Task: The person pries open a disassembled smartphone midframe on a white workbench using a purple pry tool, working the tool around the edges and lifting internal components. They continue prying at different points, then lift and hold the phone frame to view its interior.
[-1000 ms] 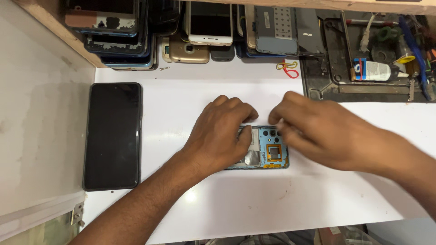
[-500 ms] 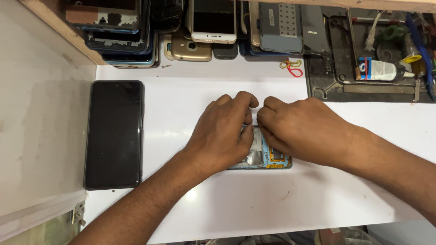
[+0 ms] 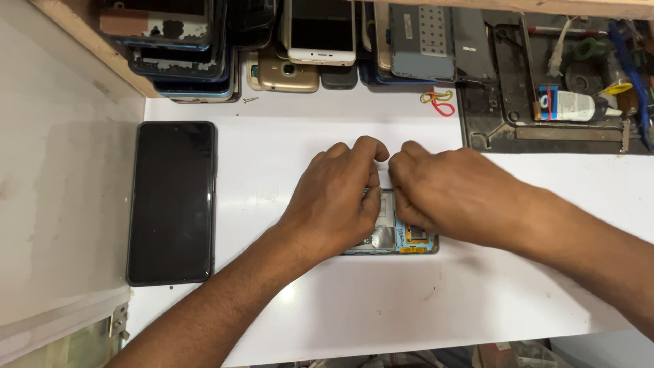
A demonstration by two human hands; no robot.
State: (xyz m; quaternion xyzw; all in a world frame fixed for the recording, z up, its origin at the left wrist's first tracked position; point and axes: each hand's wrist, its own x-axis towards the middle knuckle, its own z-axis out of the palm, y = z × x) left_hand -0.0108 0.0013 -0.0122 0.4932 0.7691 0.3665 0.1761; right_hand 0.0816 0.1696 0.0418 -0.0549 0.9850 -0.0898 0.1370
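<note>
Opened phone (image 3: 395, 235) (back cover off, blue board and silver shielding exposed) lies flat mid-bench (image 3: 327, 307), mostly hidden under both hands; long axis looks to run near-to-far from the wearer, but which end points away can't be told. Left hand (image 3: 337, 197) covers its left side and right hand (image 3: 453, 194) its right, fingers (image 3: 371, 146) of both curled in tight and bunched knuckle to knuckle over the phone's far end, pressing or pinching there, though what they grip is hidden. Black phone (image 3: 172, 202) lies screen-up well apart to the left, long axis also near-to-far.
</note>
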